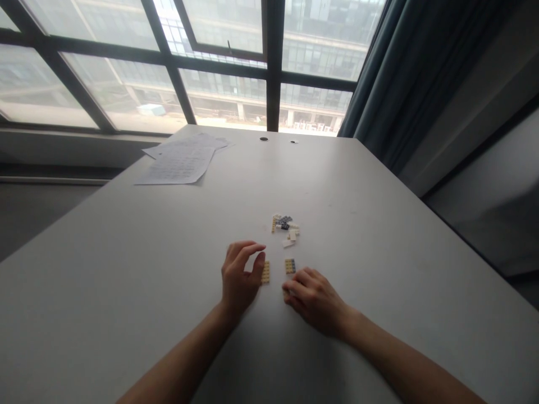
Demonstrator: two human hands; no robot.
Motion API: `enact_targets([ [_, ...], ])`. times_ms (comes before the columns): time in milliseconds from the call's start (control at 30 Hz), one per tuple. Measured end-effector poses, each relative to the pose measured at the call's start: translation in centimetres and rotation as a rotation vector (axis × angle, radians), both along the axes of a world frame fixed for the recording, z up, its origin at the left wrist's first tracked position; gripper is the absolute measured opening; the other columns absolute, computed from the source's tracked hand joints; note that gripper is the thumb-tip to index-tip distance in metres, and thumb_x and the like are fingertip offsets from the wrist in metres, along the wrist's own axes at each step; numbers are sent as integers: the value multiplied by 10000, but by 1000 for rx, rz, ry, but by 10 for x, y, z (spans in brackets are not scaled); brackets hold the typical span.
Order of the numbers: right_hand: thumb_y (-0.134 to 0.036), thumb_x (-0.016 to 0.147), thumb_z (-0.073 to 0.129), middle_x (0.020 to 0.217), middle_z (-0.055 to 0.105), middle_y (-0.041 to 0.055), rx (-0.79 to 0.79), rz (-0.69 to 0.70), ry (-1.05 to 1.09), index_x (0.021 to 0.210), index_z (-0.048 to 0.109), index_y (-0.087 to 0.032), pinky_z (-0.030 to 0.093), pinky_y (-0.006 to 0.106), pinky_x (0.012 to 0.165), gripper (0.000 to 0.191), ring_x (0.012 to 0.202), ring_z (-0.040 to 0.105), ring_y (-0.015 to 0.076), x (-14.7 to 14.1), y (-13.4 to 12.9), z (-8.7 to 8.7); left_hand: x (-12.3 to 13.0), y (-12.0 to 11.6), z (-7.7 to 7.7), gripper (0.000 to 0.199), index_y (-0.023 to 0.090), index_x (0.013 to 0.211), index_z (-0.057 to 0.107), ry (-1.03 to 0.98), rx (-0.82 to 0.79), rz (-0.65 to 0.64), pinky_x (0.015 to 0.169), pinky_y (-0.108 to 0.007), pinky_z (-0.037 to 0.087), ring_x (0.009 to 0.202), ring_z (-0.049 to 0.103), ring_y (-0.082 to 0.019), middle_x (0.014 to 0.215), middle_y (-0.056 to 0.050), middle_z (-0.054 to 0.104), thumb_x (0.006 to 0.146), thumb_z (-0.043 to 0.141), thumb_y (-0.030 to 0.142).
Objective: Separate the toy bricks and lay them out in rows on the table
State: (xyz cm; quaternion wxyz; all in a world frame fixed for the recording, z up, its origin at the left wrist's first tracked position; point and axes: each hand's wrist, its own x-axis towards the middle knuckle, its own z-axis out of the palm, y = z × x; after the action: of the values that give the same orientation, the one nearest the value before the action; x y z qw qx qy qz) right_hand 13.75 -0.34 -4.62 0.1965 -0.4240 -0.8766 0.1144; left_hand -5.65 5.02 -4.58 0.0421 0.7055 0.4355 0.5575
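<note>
My left hand (242, 275) rests on the table with thumb and fingers apart, holding nothing. Beside its thumb lies a tan studded building plate (265, 272), partly covered by the hand. My right hand (310, 293) is closed, fingertips pressed together low over the tabletop. A small pale piece seems to peek out at its fingertips, too hidden to name. Just beyond that hand sits a tan and grey studded block (290, 266). Farther off is a loose pile of small building bricks (286, 220) in grey, black, white and tan, with a smooth white piece (288, 243) at its near side.
The white table (357, 235) reaches toward a large window (227, 95). Printed paper sheets (177, 165) lie at its far left. Near the far edge are a dark round cable hole (264, 139) and a second smaller one (293, 142). A dark curtain (387, 84) hangs at right.
</note>
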Motion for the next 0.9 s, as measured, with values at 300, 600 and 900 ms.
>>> enact_targets([
  [300,-280,882,571,993,593,89,-50,-157,192,1161,573,-200,467,372,849,290,924,538,222,8,8,-3,-2,1,-1,100,190,901,631,15,5,-10,777,-337,486,838,584,-181,892,-40,615,817,590,151],
  [600,-297,800,681,1080,580,81,-192,-194,133,1174,589,-203,451,353,898,396,993,560,209,17,45,0,-2,1,-3,102,189,904,633,16,-5,-10,780,-339,485,846,582,-182,896,-45,616,822,583,154],
  [900,-292,789,675,1012,579,61,-144,-187,119,1074,625,-210,449,343,856,302,931,554,198,13,50,-1,-2,1,-2,99,194,904,632,21,-22,-12,772,-333,488,849,582,-183,897,-42,614,826,579,163],
])
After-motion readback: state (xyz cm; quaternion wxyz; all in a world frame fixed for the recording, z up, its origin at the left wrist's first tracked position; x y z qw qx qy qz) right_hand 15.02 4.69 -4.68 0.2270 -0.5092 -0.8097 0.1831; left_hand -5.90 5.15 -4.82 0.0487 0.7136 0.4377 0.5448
